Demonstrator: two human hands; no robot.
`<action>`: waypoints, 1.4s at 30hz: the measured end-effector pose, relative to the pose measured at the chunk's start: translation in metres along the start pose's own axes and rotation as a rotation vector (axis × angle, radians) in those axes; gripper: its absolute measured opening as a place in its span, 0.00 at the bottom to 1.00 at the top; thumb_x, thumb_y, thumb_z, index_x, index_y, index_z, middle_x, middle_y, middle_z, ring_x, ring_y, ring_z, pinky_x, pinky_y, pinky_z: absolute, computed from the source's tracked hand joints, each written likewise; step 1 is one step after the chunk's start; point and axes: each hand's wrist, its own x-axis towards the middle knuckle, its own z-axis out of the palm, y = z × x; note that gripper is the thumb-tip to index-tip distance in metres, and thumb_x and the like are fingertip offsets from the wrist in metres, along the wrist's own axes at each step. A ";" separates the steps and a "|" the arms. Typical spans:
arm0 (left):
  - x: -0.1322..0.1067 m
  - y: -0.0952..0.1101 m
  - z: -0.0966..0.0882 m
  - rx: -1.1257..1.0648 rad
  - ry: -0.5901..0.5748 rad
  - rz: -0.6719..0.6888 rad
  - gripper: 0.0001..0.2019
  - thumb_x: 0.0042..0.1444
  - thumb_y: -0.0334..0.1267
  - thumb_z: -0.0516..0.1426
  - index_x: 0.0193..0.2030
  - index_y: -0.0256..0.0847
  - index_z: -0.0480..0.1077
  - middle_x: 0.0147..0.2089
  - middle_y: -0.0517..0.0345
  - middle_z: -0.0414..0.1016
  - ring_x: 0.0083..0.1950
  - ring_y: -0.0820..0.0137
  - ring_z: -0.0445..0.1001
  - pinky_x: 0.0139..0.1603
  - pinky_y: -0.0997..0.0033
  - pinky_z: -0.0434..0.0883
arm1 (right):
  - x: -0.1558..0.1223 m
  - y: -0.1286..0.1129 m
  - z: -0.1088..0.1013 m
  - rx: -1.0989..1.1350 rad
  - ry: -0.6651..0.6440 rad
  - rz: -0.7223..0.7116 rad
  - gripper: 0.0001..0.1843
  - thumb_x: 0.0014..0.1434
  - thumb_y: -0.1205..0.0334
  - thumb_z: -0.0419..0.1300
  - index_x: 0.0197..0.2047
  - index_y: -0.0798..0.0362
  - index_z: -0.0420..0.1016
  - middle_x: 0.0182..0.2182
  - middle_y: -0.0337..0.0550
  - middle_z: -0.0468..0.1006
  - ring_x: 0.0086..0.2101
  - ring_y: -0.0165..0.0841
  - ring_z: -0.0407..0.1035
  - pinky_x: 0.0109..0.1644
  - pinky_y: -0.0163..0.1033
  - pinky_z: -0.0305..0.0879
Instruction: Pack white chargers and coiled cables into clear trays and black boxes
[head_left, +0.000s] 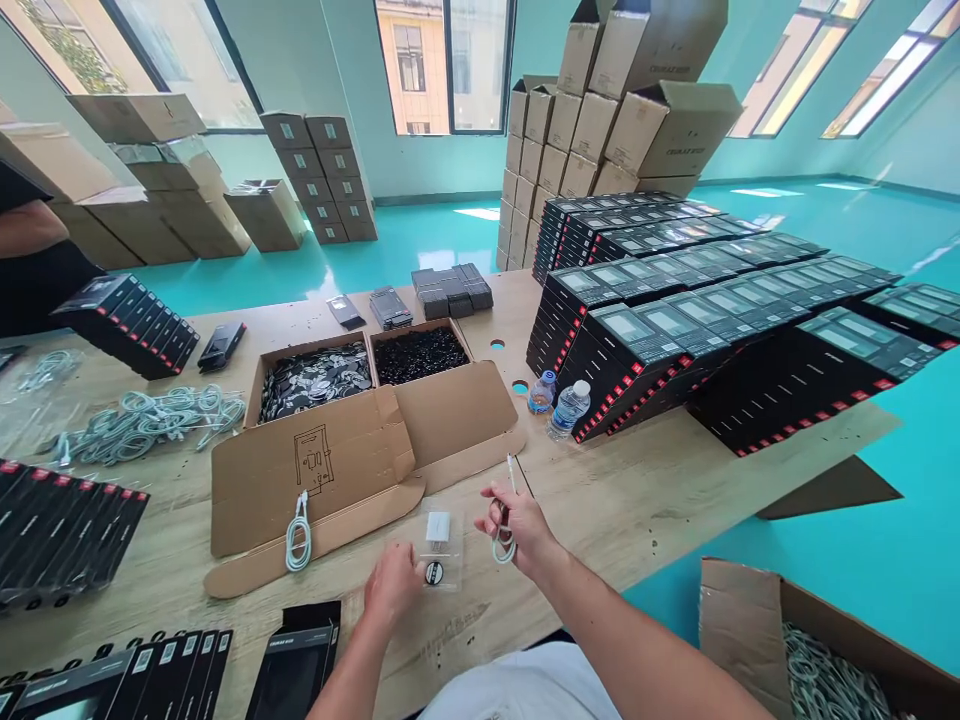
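A coiled white charging cable (504, 546) is held in my right hand (525, 530), its connector end pointing up past the fingers. My left hand (394, 582) has its fingers curled at the left edge of a clear plastic tray (452, 575), seemingly pinching it; the fingertips are partly hidden. In the tray sit a white charger plug (438, 528) and a round black-and-white disc (434, 573). Another coiled cable (298, 540) rests on the cardboard flap to the left. An opened black box (294, 655) lies left of my left forearm.
Two cardboard boxes hold round discs (315, 383) and small black pieces (418, 353). Water bottles (570, 408) stand beside stacked black boxes (645, 340). More cables (150, 420) lie leftward; a carton of cables (832, 670) is at lower right. A person's arm (30, 230) shows at far left.
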 end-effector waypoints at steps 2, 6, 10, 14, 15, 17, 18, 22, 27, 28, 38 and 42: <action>-0.001 0.008 0.006 -0.103 -0.005 -0.013 0.09 0.60 0.39 0.62 0.32 0.39 0.69 0.33 0.62 0.73 0.35 0.69 0.73 0.40 0.64 0.72 | 0.000 0.005 0.000 -0.007 0.024 -0.007 0.22 0.49 0.43 0.71 0.35 0.54 0.78 0.16 0.33 0.75 0.20 0.31 0.72 0.36 0.40 0.72; -0.023 0.030 0.011 -0.441 0.018 -0.022 0.11 0.59 0.37 0.56 0.49 0.41 0.65 0.34 0.60 0.74 0.32 0.67 0.75 0.32 0.66 0.74 | 0.000 0.016 0.014 -0.080 0.101 -0.162 0.25 0.55 0.38 0.65 0.39 0.53 0.81 0.33 0.50 0.86 0.41 0.42 0.80 0.44 0.42 0.71; -0.058 0.059 0.006 -0.817 0.003 0.011 0.28 0.55 0.36 0.54 0.63 0.44 0.56 0.52 0.48 0.79 0.44 0.63 0.81 0.42 0.59 0.80 | -0.006 0.026 0.033 -0.298 0.094 -0.460 0.29 0.64 0.36 0.54 0.47 0.52 0.82 0.49 0.52 0.84 0.54 0.44 0.75 0.58 0.47 0.67; -0.082 0.077 -0.009 -1.130 -0.069 0.046 0.24 0.49 0.37 0.58 0.56 0.43 0.65 0.55 0.47 0.80 0.48 0.61 0.82 0.46 0.57 0.80 | -0.018 0.032 0.042 -0.557 0.001 -0.712 0.27 0.71 0.43 0.48 0.56 0.50 0.79 0.59 0.51 0.78 0.60 0.43 0.69 0.66 0.51 0.61; -0.085 0.078 -0.014 -1.215 -0.095 0.043 0.23 0.49 0.38 0.60 0.54 0.43 0.67 0.53 0.48 0.81 0.46 0.61 0.82 0.46 0.58 0.80 | -0.021 0.033 0.042 -0.636 -0.038 -0.757 0.26 0.72 0.46 0.47 0.58 0.49 0.78 0.61 0.51 0.76 0.62 0.42 0.67 0.68 0.52 0.59; -0.090 0.077 -0.024 -1.336 -0.118 0.033 0.23 0.48 0.39 0.66 0.51 0.43 0.70 0.50 0.50 0.83 0.45 0.63 0.82 0.45 0.62 0.79 | -0.026 0.033 0.039 -0.798 -0.125 -0.800 0.24 0.72 0.49 0.49 0.62 0.48 0.75 0.65 0.51 0.71 0.66 0.44 0.61 0.72 0.55 0.52; -0.092 0.075 -0.028 -1.352 -0.112 0.035 0.23 0.46 0.39 0.69 0.50 0.43 0.71 0.50 0.51 0.83 0.45 0.63 0.82 0.45 0.64 0.79 | -0.028 0.032 0.036 -0.861 -0.188 -0.785 0.25 0.70 0.50 0.51 0.65 0.47 0.72 0.68 0.50 0.67 0.68 0.45 0.57 0.73 0.57 0.49; -0.099 0.068 -0.043 -1.277 -0.114 0.101 0.24 0.44 0.42 0.73 0.46 0.41 0.73 0.51 0.48 0.84 0.50 0.60 0.82 0.51 0.61 0.78 | -0.031 0.021 0.020 -0.712 -0.598 -0.452 0.41 0.63 0.51 0.58 0.76 0.45 0.52 0.74 0.48 0.56 0.70 0.44 0.53 0.73 0.57 0.48; -0.104 0.064 -0.050 -1.270 -0.125 0.111 0.24 0.40 0.44 0.74 0.43 0.42 0.73 0.50 0.47 0.85 0.51 0.54 0.82 0.52 0.56 0.78 | -0.033 -0.001 0.016 -0.297 -0.620 -0.043 0.35 0.62 0.44 0.62 0.70 0.44 0.64 0.59 0.52 0.77 0.52 0.42 0.76 0.52 0.47 0.70; -0.104 0.063 -0.050 -1.268 -0.126 0.115 0.24 0.40 0.44 0.75 0.43 0.42 0.73 0.50 0.47 0.85 0.51 0.54 0.82 0.52 0.56 0.78 | -0.035 -0.004 0.018 -0.307 -0.610 -0.039 0.36 0.59 0.44 0.66 0.67 0.46 0.68 0.55 0.51 0.80 0.48 0.40 0.77 0.49 0.44 0.70; -0.098 0.062 -0.038 -1.241 0.148 0.084 0.28 0.33 0.48 0.76 0.39 0.43 0.70 0.43 0.51 0.87 0.49 0.54 0.83 0.55 0.53 0.77 | -0.037 0.020 0.041 -0.515 -0.478 -0.361 0.28 0.62 0.55 0.63 0.65 0.47 0.71 0.41 0.42 0.84 0.40 0.36 0.77 0.48 0.42 0.69; -0.096 0.060 -0.040 -1.232 0.139 0.105 0.25 0.35 0.47 0.75 0.38 0.42 0.72 0.40 0.51 0.87 0.47 0.53 0.84 0.52 0.55 0.78 | -0.027 0.018 0.042 -0.308 -0.520 -0.083 0.38 0.49 0.52 0.74 0.60 0.53 0.72 0.39 0.43 0.84 0.37 0.36 0.77 0.47 0.42 0.69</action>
